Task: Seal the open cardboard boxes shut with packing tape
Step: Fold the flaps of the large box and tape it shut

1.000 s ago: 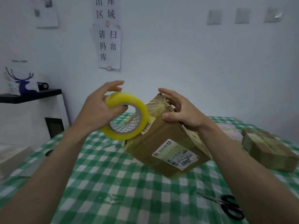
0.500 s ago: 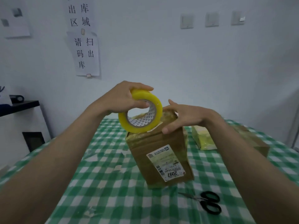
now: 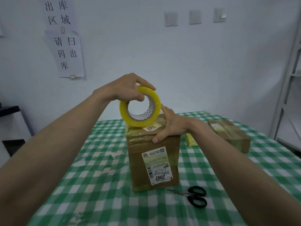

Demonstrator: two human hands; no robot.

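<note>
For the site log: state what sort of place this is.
Probably a small parcel-handling or outbound-shipping room. A labelled cardboard box stands on a checked table, a second taped parcel lies behind, and paper wall signs read as an outbound area with a scan-out request.

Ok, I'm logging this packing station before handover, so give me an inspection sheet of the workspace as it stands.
Surface: table under a green-and-white checked cloth.
Job's things: cardboard box stands upright, label 2097 on front; yellow tape roll at its top.
Clutter: black scissors right of the box; second taped box far right; yellow packet behind.
Grippers: left hand grips the roll; right hand rests on the box top.
Cables: nothing seen.
Surroundings: paper notices, wall switches.
</note>
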